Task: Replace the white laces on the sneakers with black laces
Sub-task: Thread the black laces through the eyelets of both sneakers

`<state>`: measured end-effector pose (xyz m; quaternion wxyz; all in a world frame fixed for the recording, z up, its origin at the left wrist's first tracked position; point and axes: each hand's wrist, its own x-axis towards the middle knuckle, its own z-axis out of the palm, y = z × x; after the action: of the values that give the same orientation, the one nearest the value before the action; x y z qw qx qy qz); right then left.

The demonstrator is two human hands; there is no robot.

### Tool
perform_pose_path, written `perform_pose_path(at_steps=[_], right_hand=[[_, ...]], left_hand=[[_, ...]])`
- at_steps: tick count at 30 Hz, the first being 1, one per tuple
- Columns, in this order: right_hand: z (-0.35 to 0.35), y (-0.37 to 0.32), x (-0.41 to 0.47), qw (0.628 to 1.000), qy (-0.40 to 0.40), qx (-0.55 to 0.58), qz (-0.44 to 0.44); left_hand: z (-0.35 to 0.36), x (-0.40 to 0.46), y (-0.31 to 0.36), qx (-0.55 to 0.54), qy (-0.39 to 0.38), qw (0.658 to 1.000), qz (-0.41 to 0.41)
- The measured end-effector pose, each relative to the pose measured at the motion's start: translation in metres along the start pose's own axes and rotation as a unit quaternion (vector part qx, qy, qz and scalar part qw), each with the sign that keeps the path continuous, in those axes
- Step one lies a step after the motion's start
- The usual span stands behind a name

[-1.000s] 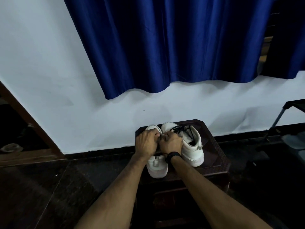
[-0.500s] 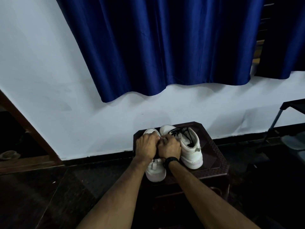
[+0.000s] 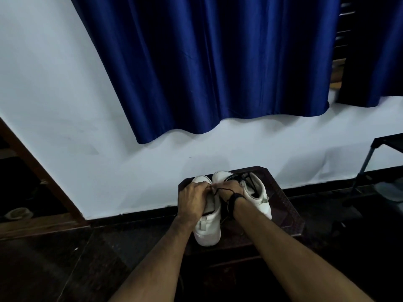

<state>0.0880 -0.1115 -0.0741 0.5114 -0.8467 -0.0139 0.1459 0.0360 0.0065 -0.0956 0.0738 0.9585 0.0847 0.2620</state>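
A blue curtain hangs over the white wall ahead of me. Below it the dark desk carries both white sneakers side by side, toes toward the wall. The left sneaker lies under my left hand, the right sneaker just beyond my right hand. Both hands are curled over the left sneaker's front, fingertips nearly meeting, pinching a black lace that runs between them. A dark band circles my right wrist.
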Motion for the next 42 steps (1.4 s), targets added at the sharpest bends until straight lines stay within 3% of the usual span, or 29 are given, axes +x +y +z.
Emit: perform_pose_path(at_steps=[6, 10, 13, 20, 27, 31, 36, 38, 42], right_hand=[[0.01, 0.005, -0.009, 0.997, 0.031, -0.022, -0.062], [0.012, 0.002, -0.006, 0.995, 0.006, -0.053, -0.079], [0.015, -0.003, -0.009, 0.993, 0.037, -0.062, -0.088], [0.016, 0.003, -0.017, 0.99, 0.123, 0.035, -0.065], [0.014, 0.015, -0.012, 0.991, 0.072, 0.065, -0.095], [0.021, 0.015, -0.011, 0.987, 0.111, -0.007, -0.112], [0.021, 0.009, -0.024, 0.966, 0.167, -0.084, -0.177], [0.015, 0.01, -0.033, 0.96, 0.195, -0.007, -0.202], [0.012, 0.002, -0.042, 0.921, 0.178, 0.3, -0.176]], left_hand=[[-0.001, -0.006, -0.009, 0.007, 0.003, 1.0, -0.018], [-0.001, -0.008, -0.01, -0.005, 0.004, 1.0, 0.01], [-0.002, -0.006, -0.008, -0.001, 0.005, 1.0, 0.022], [0.005, -0.007, -0.013, 0.053, 0.022, 0.998, 0.023], [0.005, -0.007, -0.011, 0.043, 0.018, 0.999, 0.022], [0.008, -0.004, -0.013, 0.051, -0.012, 0.998, 0.029], [0.008, -0.005, -0.012, 0.025, 0.013, 0.999, 0.032], [0.011, -0.005, -0.015, 0.034, 0.026, 0.999, 0.031], [0.013, -0.007, -0.019, 0.041, 0.063, 0.997, 0.017]])
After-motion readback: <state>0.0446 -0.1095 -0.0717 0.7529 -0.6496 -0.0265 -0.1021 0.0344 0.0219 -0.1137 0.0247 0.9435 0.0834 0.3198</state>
